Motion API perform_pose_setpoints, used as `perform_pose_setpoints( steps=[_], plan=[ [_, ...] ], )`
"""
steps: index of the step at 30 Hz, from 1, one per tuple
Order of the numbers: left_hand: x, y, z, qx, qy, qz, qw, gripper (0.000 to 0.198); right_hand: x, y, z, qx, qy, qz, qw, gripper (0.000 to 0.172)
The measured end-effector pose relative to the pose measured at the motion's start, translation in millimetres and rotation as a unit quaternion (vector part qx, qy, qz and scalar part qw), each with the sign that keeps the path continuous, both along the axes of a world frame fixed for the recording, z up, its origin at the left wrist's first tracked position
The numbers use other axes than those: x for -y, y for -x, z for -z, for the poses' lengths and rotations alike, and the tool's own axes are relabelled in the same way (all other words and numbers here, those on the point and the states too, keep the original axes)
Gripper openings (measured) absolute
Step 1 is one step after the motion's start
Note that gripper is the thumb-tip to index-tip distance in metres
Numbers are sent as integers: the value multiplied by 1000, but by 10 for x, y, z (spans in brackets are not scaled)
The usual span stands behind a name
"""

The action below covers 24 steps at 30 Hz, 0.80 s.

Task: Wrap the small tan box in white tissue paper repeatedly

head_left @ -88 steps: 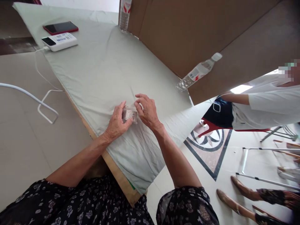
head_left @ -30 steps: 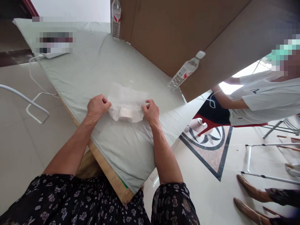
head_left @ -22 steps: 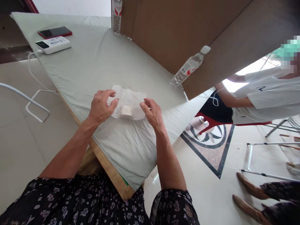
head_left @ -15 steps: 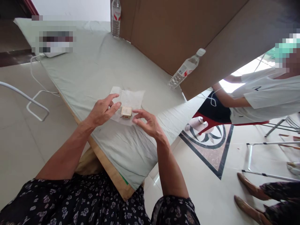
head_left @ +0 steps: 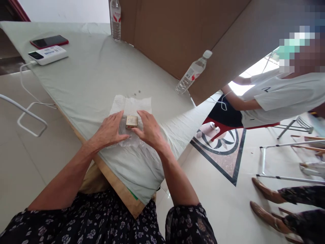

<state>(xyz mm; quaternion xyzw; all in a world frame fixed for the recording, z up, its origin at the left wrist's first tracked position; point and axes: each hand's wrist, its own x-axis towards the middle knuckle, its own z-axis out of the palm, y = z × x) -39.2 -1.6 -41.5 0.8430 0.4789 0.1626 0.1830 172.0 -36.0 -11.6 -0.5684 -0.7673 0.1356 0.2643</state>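
A small cream-coloured box with printing on its top rests on a sheet of thin whitish wrapping, which looks like bubble wrap or tissue. To the left of the box, my left hand lies over the sheet's left side with thumb and fingers apart. My right hand is on the other side, also spread, its thumb tip close to the box's lower right corner. Whether that thumb touches the box I cannot tell. Neither hand grips anything.
Beyond the sheet stand two water bottles, one leaning and one upright, against a large cardboard panel. A white power bank and a phone lie far left. A person in a white shirt sits at right.
Both hands have opened wider and now frame the box, fingers pointing forward. The wrapping lies flatter, and two small dark specks show beyond it. The whole view has shifted slightly.
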Motion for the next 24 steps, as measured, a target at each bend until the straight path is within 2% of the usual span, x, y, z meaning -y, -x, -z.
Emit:
perform_pose_setpoints(
  steps=[2, 4, 6, 9, 11, 12, 14, 17, 20, 21, 22, 23, 24],
  plan=[
    [7, 17, 64, -21, 13, 0, 1000, 102, -105, 71, 78, 27, 42, -9, 999, 51],
    [22, 29, 110, -38, 18, 5, 999, 102, -142, 25, 143, 20, 48, 7, 999, 43],
    [38, 33, 136, -45, 17, 9, 999, 102, -116, -146, 186, -20, 3, 65, 998, 43],
    [52, 26, 148, -49, 18, 7, 999, 101, -22, -524, 233, -49, -56, 199, 977, 44],
    [54, 17, 148, -50, 20, 4, 999, 100, 40, -756, 273, -13, -19, 260, 965, 45],
    [54, 14, 147, -48, 20, 4, 999, 99, 65, -846, 292, 5, 6, 277, 961, 47],
    [51, 10, 141, -47, 20, 9, 999, 99, 92, -970, 309, 6, 9, 298, 955, 58],
    [44, 10, 131, -51, 27, 16, 998, 99, 46, -1003, 209, -100, -84, 324, 937, 70],
    [35, 14, 151, -53, 25, 19, 998, 97, -67, -778, -53, -201, -127, 352, 905, 60],
    [33, 16, 170, -53, 22, 19, 998, 98, -92, -625, -153, -197, -106, 328, 918, 57],
    [33, 19, 195, -49, 14, 19, 998, 98, -99, -435, -245, -179, -82, 273, 942, 53],
    [34, 22, 224, -45, 4, 20, 999, 97, -86, -219, -323, -163, -61, 179, 968, 48],
    [38, 24, 254, -39, -7, 21, 999, 95, -55, 8, -384, -156, -37, 41, 986, 43]
  ],
)
